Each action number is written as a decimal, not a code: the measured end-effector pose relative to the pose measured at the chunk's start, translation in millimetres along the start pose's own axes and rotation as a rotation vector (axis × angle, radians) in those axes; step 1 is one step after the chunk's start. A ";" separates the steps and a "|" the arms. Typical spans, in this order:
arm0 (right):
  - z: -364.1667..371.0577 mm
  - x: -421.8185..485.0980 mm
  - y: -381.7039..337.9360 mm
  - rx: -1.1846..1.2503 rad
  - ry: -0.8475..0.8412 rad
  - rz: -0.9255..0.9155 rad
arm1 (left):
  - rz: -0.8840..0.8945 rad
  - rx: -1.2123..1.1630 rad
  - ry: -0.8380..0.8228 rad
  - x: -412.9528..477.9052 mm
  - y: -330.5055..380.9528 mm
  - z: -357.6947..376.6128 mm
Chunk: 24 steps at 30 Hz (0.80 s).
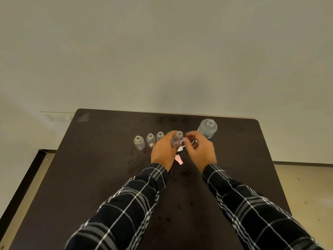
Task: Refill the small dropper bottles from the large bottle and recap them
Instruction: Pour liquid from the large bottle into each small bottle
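Left of centre on the table point(90, 159), three open bottles point(151, 140) stand in a row, probably waiting for their turn. The left hand point(163, 152) grips a fourth bottle point(177, 138), mouth up, I think to keep it steady. Just below lie loose caps point(179, 159). The right hand point(201, 150) has curled fingers beside that mouth; whether it pinches something I cannot tell. The large bottle point(207, 130) stands uncapped right of centre, near for pouring.

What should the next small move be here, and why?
Probably move the right hand to the large bottle and grip it for pouring: it stands uncapped just behind that hand, and the left hand holds a small bottle with its neck open. Whether the right hand pinches something is unclear.
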State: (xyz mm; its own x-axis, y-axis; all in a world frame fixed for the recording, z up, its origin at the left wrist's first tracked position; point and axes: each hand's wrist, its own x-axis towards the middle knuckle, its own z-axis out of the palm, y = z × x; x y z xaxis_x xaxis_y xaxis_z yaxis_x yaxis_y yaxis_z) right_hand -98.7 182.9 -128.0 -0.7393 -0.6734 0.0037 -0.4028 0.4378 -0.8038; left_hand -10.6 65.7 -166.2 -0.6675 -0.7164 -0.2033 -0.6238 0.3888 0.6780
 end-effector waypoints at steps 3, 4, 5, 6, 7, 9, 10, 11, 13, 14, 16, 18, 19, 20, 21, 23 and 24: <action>-15.1 -8.2 19.8 0.013 0.336 0.121 | 0.063 -0.033 0.014 0.4 0.8 1.9; -19.2 -6.9 26.7 0.021 0.393 0.188 | 0.091 -0.042 0.027 -0.3 2.5 1.7; -21.8 -3.1 33.2 0.014 0.399 0.248 | 0.107 -0.050 0.030 -1.0 4.0 1.8; -23.4 1.7 39.3 0.006 0.360 0.301 | 0.115 -0.058 0.034 -1.5 5.9 2.2; -24.7 7.5 44.7 0.015 0.302 0.342 | 0.121 -0.061 0.038 -1.7 7.6 3.2; -25.2 18.8 52.2 0.069 0.211 0.380 | 0.131 -0.040 0.041 0.7 9.0 5.1; -24.5 23.9 55.6 0.094 0.189 0.382 | 0.132 -0.019 0.039 1.6 9.2 6.0; -23.8 28.2 58.8 0.114 0.177 0.379 | 0.130 -0.005 0.034 2.0 9.6 6.3; -21.4 34.5 62.6 0.137 0.169 0.365 | 0.115 -0.007 0.015 2.6 9.2 5.2; -20.2 36.8 63.7 0.145 0.167 0.358 | 0.106 -0.008 0.011 3.5 8.5 4.6; -18.9 40.0 65.1 0.166 0.157 0.346 | 0.097 0.008 0.012 4.8 7.6 5.0; -17.6 42.4 65.1 0.181 0.147 0.333 | 0.095 0.024 0.014 6.1 8.1 6.8; -16.5 43.6 64.8 0.184 0.141 0.325 | 0.096 0.029 0.015 6.8 8.1 8.1; -15.7 44.7 64.7 0.185 0.137 0.315 | 0.093 0.034 0.017 8.2 8.7 10.1; -14.9 45.8 64.6 0.186 0.135 0.304 | 0.082 0.035 0.017 9.8 9.2 12.2; -14.4 48.0 64.2 0.197 0.133 0.278 | 0.069 0.020 0.022 12.3 11.4 15.5; -14.3 49.1 63.4 0.201 0.133 0.267 | 0.084 0.000 0.031 12.6 12.7 16.5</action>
State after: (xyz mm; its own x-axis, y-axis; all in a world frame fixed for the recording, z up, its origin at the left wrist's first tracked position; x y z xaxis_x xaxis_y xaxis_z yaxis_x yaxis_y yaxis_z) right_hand -168.3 186.2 -170.3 -0.8733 -0.4616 -0.1558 -0.0810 0.4529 -0.8879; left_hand -33.7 71.1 -171.8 -0.7044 -0.6988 -0.1243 -0.5666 0.4482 0.6914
